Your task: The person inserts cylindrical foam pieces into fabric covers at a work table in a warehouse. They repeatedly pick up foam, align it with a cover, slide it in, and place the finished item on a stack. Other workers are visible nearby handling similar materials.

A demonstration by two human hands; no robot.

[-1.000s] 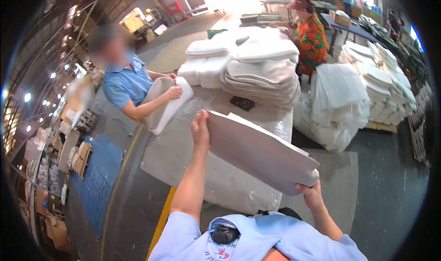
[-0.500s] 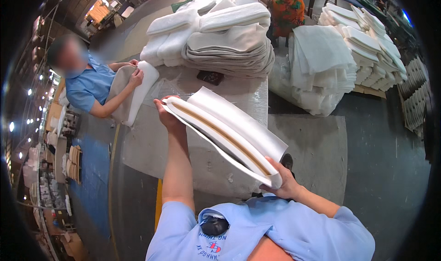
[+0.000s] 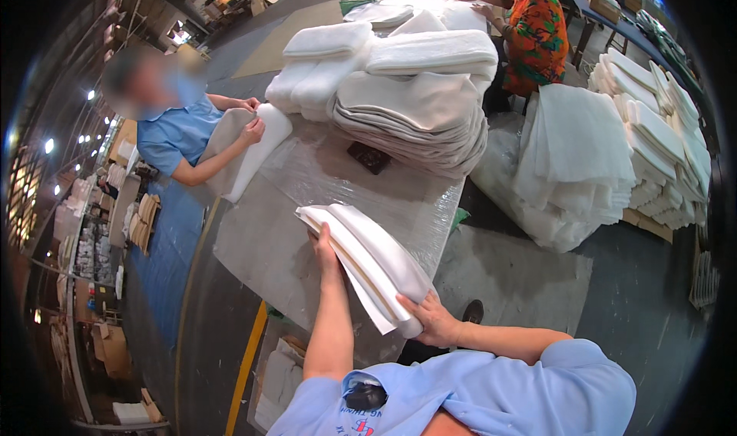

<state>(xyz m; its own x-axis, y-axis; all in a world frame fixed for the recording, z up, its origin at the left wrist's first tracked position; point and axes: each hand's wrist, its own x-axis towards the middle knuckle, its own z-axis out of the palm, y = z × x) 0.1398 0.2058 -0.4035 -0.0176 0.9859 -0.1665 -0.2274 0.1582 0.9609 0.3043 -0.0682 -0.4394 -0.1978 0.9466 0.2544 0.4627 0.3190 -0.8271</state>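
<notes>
A folded white foam pad (image 3: 368, 263), doubled over with a tan layer showing between its halves, is held in the air above the near edge of the worktop (image 3: 307, 198), which is covered in clear plastic sheet. The left hand (image 3: 324, 250) is under the pad's far end, its grip closed on the fold there. The right hand (image 3: 430, 319) cups the near end, fingers spread and pressed against the white surface, its grip clamped on the pad.

Farther along the worktop lies a small dark object (image 3: 372, 157), and beyond it a tall stack of grey-white pads (image 3: 418, 110) topped by rolled white pieces. At the left side of the worktop, a person in a blue shirt (image 3: 180, 133) holds another white pad (image 3: 249, 156) against the edge with both hands. At the far end a person in an orange patterned top (image 3: 537, 37) stands. To the right, on the floor, white sheets in a plastic bag (image 3: 572, 163) rest beside stacked white pads (image 3: 664, 148).
</notes>
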